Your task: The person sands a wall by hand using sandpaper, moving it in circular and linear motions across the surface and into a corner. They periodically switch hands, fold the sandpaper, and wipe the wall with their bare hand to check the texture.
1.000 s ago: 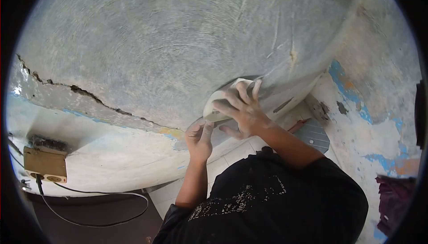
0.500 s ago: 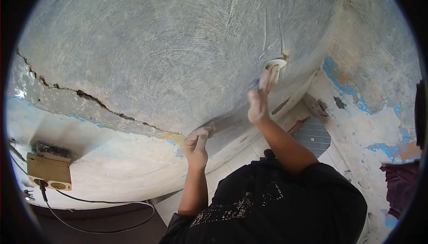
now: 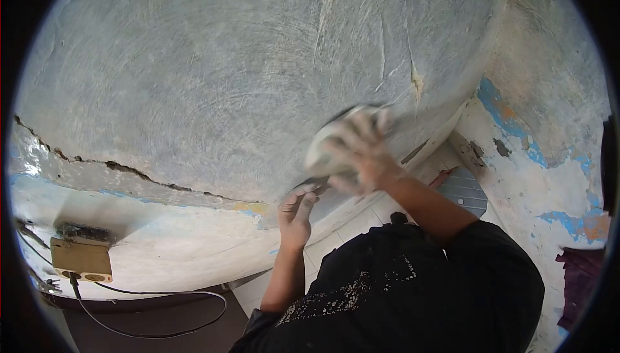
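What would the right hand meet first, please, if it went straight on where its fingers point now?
Most likely the pale piece under the right hand, then the grey wall behind it; blur leaves the exact contact and depth unclear.

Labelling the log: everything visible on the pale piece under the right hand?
The pale piece is off-white with a rounded outer edge; blur hides its material. It appears to lie against the grey wall, partly covered by the spread right hand. A dark band, perhaps shadow, borders its upper edge. The left hand is near its lower end; contact is unclear.
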`<state>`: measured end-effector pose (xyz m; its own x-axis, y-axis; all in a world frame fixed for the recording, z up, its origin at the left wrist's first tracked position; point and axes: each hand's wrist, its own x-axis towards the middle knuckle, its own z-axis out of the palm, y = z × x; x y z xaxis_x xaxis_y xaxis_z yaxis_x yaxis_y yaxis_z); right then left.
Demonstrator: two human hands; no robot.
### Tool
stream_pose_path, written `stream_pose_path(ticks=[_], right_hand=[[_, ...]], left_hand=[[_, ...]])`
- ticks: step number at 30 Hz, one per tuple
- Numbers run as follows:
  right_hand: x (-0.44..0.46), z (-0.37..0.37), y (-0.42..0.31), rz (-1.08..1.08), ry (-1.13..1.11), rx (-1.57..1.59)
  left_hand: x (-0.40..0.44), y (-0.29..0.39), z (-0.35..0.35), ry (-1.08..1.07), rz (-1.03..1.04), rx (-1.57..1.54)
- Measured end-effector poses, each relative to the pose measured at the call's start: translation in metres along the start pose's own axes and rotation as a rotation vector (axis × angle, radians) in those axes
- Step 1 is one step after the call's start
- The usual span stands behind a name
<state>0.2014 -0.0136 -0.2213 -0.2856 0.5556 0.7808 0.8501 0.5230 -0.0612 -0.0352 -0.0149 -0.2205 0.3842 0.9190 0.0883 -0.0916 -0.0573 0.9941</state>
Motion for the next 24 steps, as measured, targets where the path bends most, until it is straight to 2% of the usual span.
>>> stream_pose_path(ticks=[1, 3, 5, 7, 8, 9, 11, 12, 13, 15, 16, 17, 19, 20, 21, 23, 24], right_hand=[[-0.003, 0.008, 0.007, -0.008, 0.004, 0.005], [-0.001, 0.019, 0.020, 0.505, 0.660, 0.291], [-0.005, 0.019, 0.008, 0.473, 0.710, 0.376], [-0.013, -0.003, 0.000, 0.000, 0.013, 0.080], [-0.009, -0.024, 0.006, 0.201, -0.509, 0.251], [-0.020, -0.011, 0.016, 0.197, -0.506, 0.250], [-0.032, 0.023, 0.034, 0.530, 0.536, 0.285], [-0.035, 0.024, 0.034, 0.618, 0.577, 0.345], [-0.040, 0.021, 0.028, 0.622, 0.574, 0.346], [-0.051, 0.008, 0.021, 0.269, -0.063, 0.138], [-0.054, 0.003, 0.027, 0.115, -0.176, 0.083], [-0.061, 0.010, 0.035, 0.124, -0.173, 0.079], [-0.074, 0.037, 0.050, 0.486, 0.339, 0.226], [-0.067, 0.031, 0.045, 0.673, 0.413, 0.341], [-0.062, 0.025, 0.035, 0.694, 0.413, 0.347], [-0.060, 0.017, 0.016, 0.399, 0.040, 0.244], [-0.063, 0.017, 0.023, 0.177, -0.033, 0.098]], left_hand=[[0.000, 0.003, 0.004, 0.008, 0.005, 0.003], [0.000, 0.006, 0.013, -0.030, -0.033, 0.018], [0.003, -0.002, 0.014, -0.045, -0.069, 0.008], [0.009, -0.018, 0.015, -0.156, -0.135, 0.036], [0.012, -0.015, 0.022, -0.160, -0.133, 0.038], [0.014, -0.008, 0.031, -0.224, -0.187, 0.043], [0.018, -0.006, 0.040, -0.273, -0.234, 0.045], [0.019, -0.006, 0.042, -0.303, -0.249, 0.037], [0.019, -0.007, 0.044, -0.341, -0.267, 0.029], [0.022, -0.017, 0.045, -0.322, -0.260, 0.012], [0.025, -0.021, 0.047, -0.296, -0.250, -0.001], [0.029, -0.020, 0.051, -0.305, -0.253, 0.003], [0.031, -0.016, 0.057, -0.282, -0.285, 0.021], [0.033, -0.017, 0.059, -0.281, -0.299, 0.028], [0.035, -0.019, 0.061, -0.278, -0.320, 0.044], [0.037, -0.026, 0.061, -0.296, -0.364, 0.075], [0.040, -0.033, 0.059, -0.320, -0.367, 0.099]])
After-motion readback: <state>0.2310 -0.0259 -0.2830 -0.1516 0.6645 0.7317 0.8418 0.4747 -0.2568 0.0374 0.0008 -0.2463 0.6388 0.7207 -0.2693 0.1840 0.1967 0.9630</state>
